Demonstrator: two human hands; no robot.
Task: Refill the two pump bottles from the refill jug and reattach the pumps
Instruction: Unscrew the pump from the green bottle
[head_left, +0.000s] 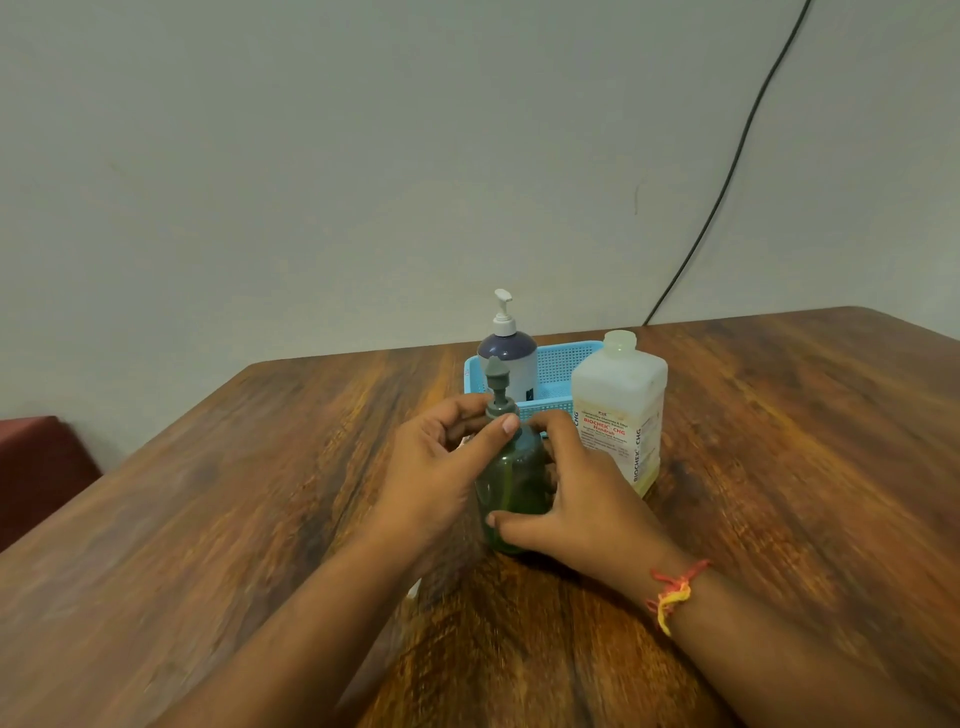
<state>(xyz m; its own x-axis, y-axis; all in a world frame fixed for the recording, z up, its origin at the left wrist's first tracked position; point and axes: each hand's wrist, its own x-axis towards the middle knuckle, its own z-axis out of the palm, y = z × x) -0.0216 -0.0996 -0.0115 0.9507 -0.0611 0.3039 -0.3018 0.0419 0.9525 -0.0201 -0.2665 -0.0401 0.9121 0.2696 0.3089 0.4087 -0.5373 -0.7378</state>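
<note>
A green pump bottle (511, 483) stands upright on the wooden table (260, 493), its grey pump (498, 387) sitting on the neck. My left hand (441, 462) pinches the pump's collar with thumb and fingers. My right hand (576, 493) grips the bottle's body from the right side. Behind it, a purple-and-white pump bottle (511, 358) with a white pump stands in a light blue basket (563, 364). The white refill jug (621, 410), uncapped and upright, stands just right of the green bottle.
A black cable (727, 171) runs down the wall to the table's back edge. A dark red seat (36, 467) sits beyond the table's left edge. A small white object (414, 590) peeks out under my left forearm.
</note>
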